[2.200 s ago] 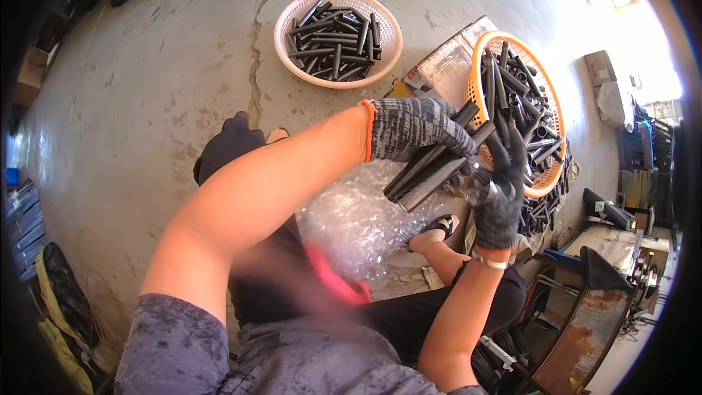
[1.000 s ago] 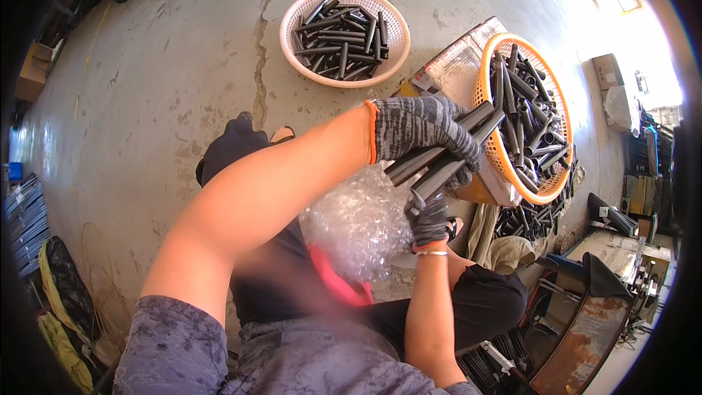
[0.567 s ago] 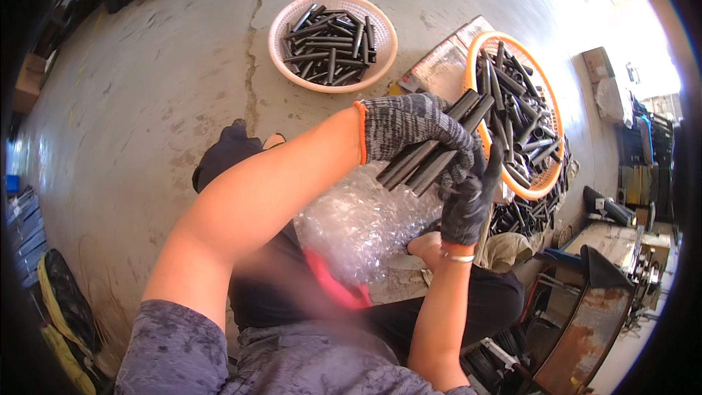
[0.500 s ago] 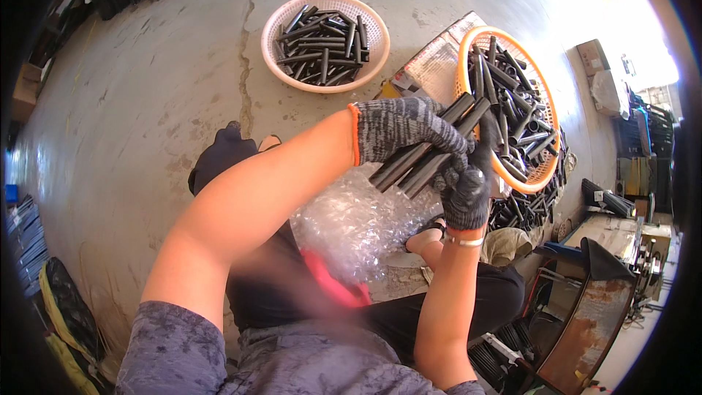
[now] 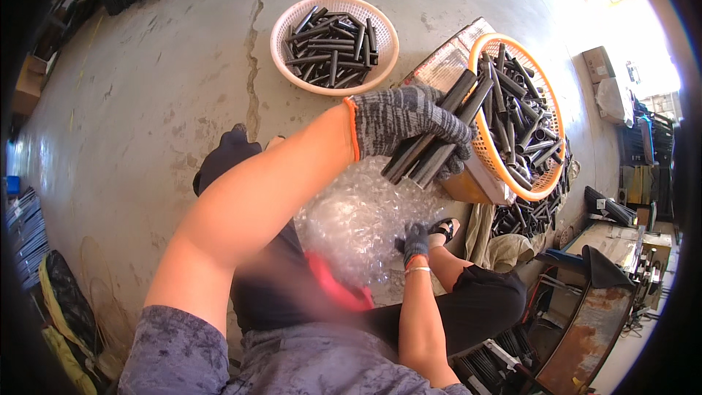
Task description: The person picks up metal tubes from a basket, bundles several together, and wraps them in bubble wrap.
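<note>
Cardboard box point(image 5: 31, 80) way over at the left edge, can't see inside it. Next along is a round whitish-pink mesh basket point(image 5: 386, 36) on the concrete floor, with short black tubes point(image 5: 333, 45) lying every which way, and bare mesh showing around them.

Then you get a heap of crinkled clear plastic point(image 5: 358, 219) in front of the person, between the legs. Left hand point(image 5: 420, 124), in a grey knit glove with an orange cuff, is wrapped around a bunch of black tubes point(image 5: 433, 164), at least two, side by side at a slant above the plastic and just short of the next basket. Right hand point(image 5: 415, 240), also gloved, is lower down at the plastic's right edge; can't tell if it's pinching any.

Further right there's a carton point(image 5: 475, 181), and what looks like its top is holding up an orange mesh basket point(image 5: 488, 152). That one's loaded with more black tubes point(image 5: 515, 113), some with their hollow ends showing. Below it, a loose pile of black pieces point(image 5: 530, 216) sits beside a beige cloth point(image 5: 504, 249).
</note>
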A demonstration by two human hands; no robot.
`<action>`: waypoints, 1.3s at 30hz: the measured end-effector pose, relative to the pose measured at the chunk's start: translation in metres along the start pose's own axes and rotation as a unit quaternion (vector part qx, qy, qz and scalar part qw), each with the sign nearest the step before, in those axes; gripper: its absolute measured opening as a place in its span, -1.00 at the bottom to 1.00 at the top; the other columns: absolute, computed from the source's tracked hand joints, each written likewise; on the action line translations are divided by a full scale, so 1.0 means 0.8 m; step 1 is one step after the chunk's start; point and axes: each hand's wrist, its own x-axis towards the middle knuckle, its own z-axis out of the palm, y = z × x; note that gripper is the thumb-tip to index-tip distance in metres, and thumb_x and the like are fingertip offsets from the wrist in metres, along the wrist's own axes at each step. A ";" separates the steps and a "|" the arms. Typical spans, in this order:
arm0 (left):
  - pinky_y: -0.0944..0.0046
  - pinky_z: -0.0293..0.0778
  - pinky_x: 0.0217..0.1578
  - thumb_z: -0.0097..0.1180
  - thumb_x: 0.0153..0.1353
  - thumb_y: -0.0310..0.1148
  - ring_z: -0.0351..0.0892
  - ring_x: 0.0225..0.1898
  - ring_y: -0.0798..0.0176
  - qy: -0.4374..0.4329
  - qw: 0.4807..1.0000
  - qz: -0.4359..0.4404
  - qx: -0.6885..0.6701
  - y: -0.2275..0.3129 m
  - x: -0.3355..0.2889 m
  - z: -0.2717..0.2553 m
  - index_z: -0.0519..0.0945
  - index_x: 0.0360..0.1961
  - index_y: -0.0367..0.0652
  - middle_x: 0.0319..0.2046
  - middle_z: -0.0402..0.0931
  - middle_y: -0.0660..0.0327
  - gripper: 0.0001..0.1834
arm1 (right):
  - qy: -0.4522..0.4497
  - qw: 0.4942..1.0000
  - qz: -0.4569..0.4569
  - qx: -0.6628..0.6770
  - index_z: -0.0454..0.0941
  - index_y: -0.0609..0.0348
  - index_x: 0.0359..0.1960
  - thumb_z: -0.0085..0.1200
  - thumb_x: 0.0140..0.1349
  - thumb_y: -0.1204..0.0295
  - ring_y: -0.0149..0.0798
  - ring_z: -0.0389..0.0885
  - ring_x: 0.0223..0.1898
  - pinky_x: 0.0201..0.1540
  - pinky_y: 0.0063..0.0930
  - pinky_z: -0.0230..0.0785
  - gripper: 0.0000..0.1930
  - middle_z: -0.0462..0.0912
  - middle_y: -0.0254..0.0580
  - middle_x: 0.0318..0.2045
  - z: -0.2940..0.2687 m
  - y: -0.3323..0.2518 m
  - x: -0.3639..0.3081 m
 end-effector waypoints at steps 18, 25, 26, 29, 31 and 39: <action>0.34 0.58 -0.48 0.22 0.04 -0.37 0.62 -0.49 0.27 0.013 0.999 0.003 0.052 0.000 -0.010 -0.004 0.56 -0.24 -0.34 -0.46 0.60 0.11 -0.71 | 0.044 0.731 -0.424 -0.532 0.44 0.18 -0.05 -0.14 0.21 0.39 -0.10 0.56 -0.21 -0.20 -0.19 0.41 -0.71 0.55 0.01 -0.15 0.006 -0.088 0.007; 0.30 0.58 -0.41 0.21 0.07 -0.38 0.62 -0.45 0.24 0.022 0.999 0.035 0.022 0.006 -0.010 -0.014 0.54 -0.22 -0.31 -0.44 0.60 0.10 -0.72 | 0.077 0.992 -0.048 0.086 0.33 0.06 0.07 0.01 0.21 0.22 -0.20 0.50 -0.48 -0.51 -0.31 0.32 -0.59 0.52 -0.19 -0.32 0.017 -0.054 0.004; 0.30 0.58 -0.42 0.20 0.07 -0.38 0.62 -0.45 0.24 0.016 0.999 0.027 0.027 -0.001 -0.004 -0.022 0.54 -0.22 -0.32 -0.44 0.59 0.09 -0.72 | 0.101 0.978 -0.100 0.156 0.34 0.05 0.07 0.04 0.22 0.21 -0.27 0.48 -0.55 -0.59 -0.41 0.26 -0.59 0.52 -0.24 -0.38 0.020 -0.121 -0.026; 0.29 0.59 -0.48 0.18 0.09 -0.35 0.62 -0.47 0.23 0.000 0.997 0.007 0.079 -0.001 -0.001 -0.011 0.54 -0.23 -0.32 -0.45 0.59 0.09 -0.73 | 0.102 0.897 -0.368 0.223 0.26 0.08 0.15 0.07 0.24 0.11 -0.37 0.50 -0.43 -0.51 -0.56 0.31 -0.47 0.52 -0.26 -0.29 0.009 -0.285 -0.140; 0.29 0.58 -0.51 0.17 0.10 -0.34 0.62 -0.49 0.23 -0.009 0.995 0.015 0.099 -0.010 0.008 -0.010 0.55 -0.24 -0.32 -0.45 0.59 0.09 -0.73 | -0.033 0.825 -0.533 0.183 0.07 0.14 0.29 0.04 0.22 0.01 -0.28 0.42 0.09 0.02 -0.40 0.40 -0.27 0.40 -0.10 0.10 0.003 -0.353 -0.192; 0.44 0.51 -0.40 0.24 0.01 -0.32 0.59 -0.44 0.36 0.010 0.996 0.040 0.082 -0.001 0.001 -0.004 0.61 -0.29 -0.29 -0.45 0.61 0.18 -0.72 | -0.099 0.902 -0.419 0.028 0.41 0.07 0.00 0.04 0.24 0.21 -0.47 0.41 -0.43 -0.47 -0.64 0.24 -0.64 0.47 -0.41 -0.38 0.030 -0.286 -0.142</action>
